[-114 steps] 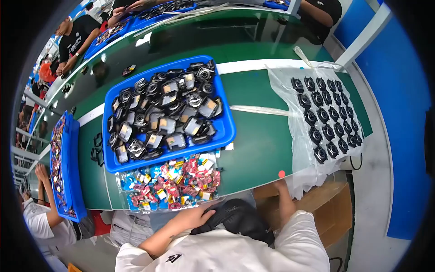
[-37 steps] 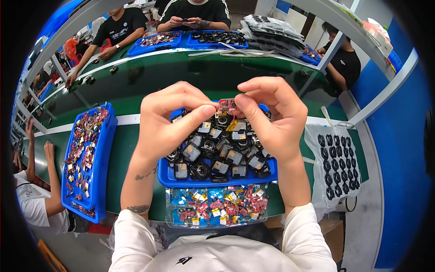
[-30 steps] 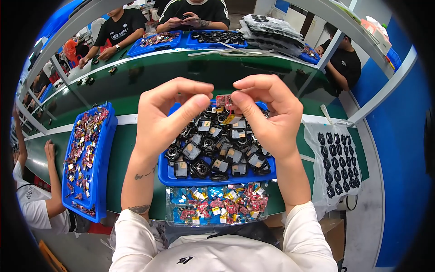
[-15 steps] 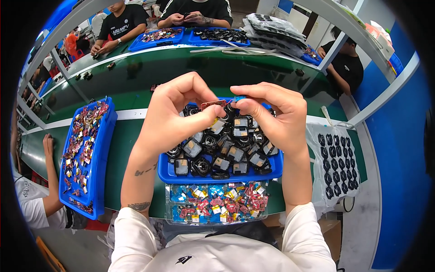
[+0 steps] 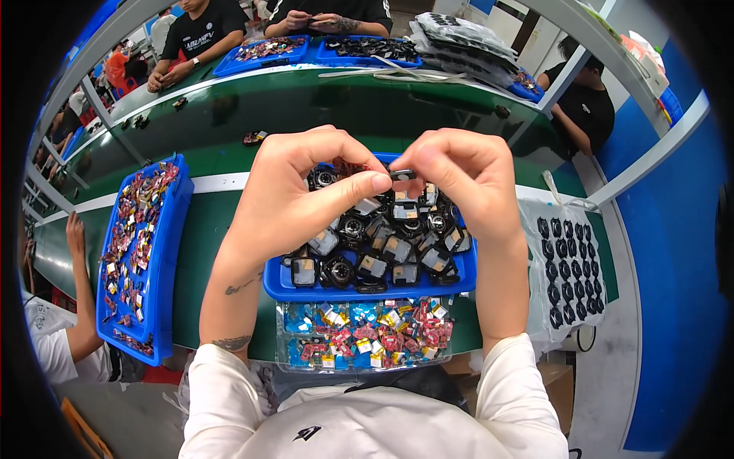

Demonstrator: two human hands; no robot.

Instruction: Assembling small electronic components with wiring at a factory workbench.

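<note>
My left hand [image 5: 306, 191] and my right hand [image 5: 459, 180] are raised together above a blue tray [image 5: 367, 289] full of several small black round and square parts. Both pinch one small dark part [image 5: 401, 175] between thumbs and fingertips; the fingertips of the two hands meet on it. Below the blue tray lies a clear tray [image 5: 365, 359] holding several small red, blue and yellow pieces. Much of the blue tray's far side is hidden behind my hands.
A second blue tray [image 5: 164, 252] with coloured pieces lies at the left, where another person's arm [image 5: 80, 275] reaches. A clear bag [image 5: 569, 271] of black round parts lies at the right. Other people work at trays across the green bench [image 5: 229, 115].
My hands have risen slightly and closed in on the small dark part, fingertips now touching over the tray. Earlier, my hands were down at the bench's near edge, away from the trays.
</note>
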